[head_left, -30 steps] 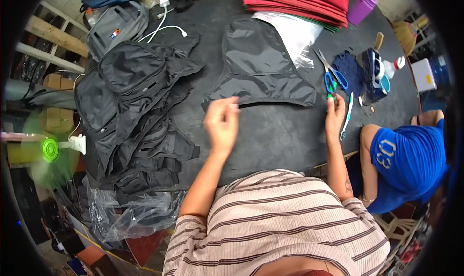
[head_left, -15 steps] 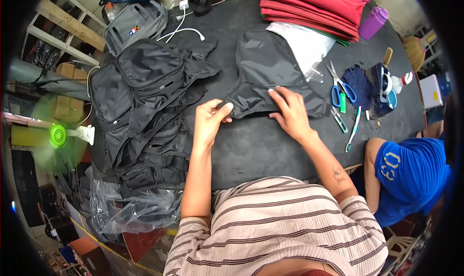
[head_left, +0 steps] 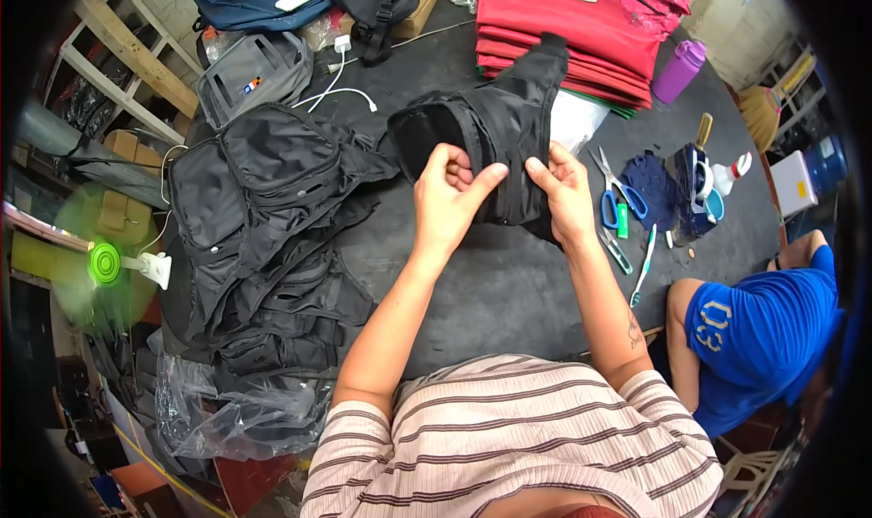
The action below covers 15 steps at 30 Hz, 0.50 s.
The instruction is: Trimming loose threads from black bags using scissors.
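A black fabric bag [head_left: 509, 123] is held up over the dark table, its pointed end toward the red fabric and its zippered pocket side showing. My left hand [head_left: 451, 189] grips its near left part, thumb stretched along the fabric and fingers curled in. My right hand [head_left: 565, 191] pinches the right edge between thumb and bent fingers. On the left lies a pile of similar black bags [head_left: 282, 164], overlapping one another.
Right of the bag lie blue-handled scissors [head_left: 625, 196], a green cutter [head_left: 616, 253] and a toothbrush [head_left: 645, 264]. Folded red fabric [head_left: 563, 23] and a purple bottle [head_left: 679, 71] stand behind. A person in blue [head_left: 763, 336] sits at right; a green fan [head_left: 105, 262] spins at left.
The bag, lying flat before, is now lifted and turned, with its pocket side showing. My left hand has moved right and farther away; the hands are closer together, both now gripping fabric.
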Available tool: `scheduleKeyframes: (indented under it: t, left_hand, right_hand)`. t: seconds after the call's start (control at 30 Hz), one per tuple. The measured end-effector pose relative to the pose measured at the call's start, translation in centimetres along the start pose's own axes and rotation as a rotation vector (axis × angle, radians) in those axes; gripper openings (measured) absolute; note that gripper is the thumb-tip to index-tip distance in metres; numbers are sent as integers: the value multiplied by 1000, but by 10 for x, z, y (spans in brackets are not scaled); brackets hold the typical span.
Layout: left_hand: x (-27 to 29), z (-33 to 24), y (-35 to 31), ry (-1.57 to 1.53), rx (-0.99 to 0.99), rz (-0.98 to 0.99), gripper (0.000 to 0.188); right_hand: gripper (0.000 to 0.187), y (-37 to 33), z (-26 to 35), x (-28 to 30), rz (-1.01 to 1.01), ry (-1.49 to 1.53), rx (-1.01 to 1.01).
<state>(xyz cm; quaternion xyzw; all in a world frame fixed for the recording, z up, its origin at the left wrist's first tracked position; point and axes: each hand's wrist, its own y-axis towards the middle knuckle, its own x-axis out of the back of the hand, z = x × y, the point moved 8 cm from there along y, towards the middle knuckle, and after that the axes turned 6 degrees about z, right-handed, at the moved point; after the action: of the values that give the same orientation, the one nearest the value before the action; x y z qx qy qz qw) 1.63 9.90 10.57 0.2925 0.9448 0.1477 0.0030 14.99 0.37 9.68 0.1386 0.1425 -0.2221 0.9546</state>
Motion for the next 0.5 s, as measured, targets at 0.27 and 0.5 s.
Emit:
scheduleKeyframes:
  t: [0.27, 0.5]
  left_hand:
    - [11, -37, 9, 336, -219, -26, 22]
    - [13, -22, 18, 316, -62, -66, 30]
  right_hand:
    - [28, 6, 39, 47, -251, -987, 255]
    - [53, -20, 90, 22, -291, -1177, 535]
